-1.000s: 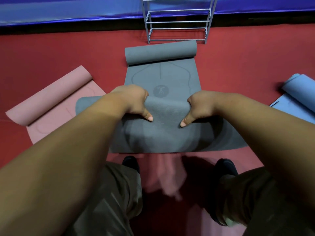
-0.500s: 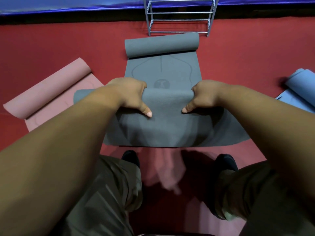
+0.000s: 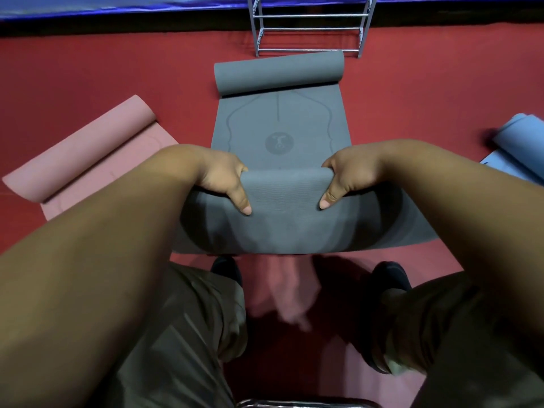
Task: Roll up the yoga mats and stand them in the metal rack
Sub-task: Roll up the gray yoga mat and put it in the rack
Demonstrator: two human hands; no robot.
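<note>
A grey yoga mat (image 3: 279, 125) lies on the red floor ahead of me, its far end curled into a roll and its near end lifted and folded over. My left hand (image 3: 223, 181) grips the near fold on the left, thumb on top. On the right side my right hand (image 3: 344, 178) grips the same fold, thumb pointing down. The metal rack (image 3: 309, 25) stands against the far wall just beyond the mat's far roll, with nothing visible in it.
A pink mat (image 3: 85, 160), partly rolled, lies to the left. A blue mat (image 3: 521, 142), partly rolled, lies at the right edge. A blue padded wall runs along the back. My legs and shoes fill the lower frame, with a metal bar at the bottom edge.
Both hands have carried the near fold of the grey mat forward, away from me, so the rolled portion now sits closer to the round logo.
</note>
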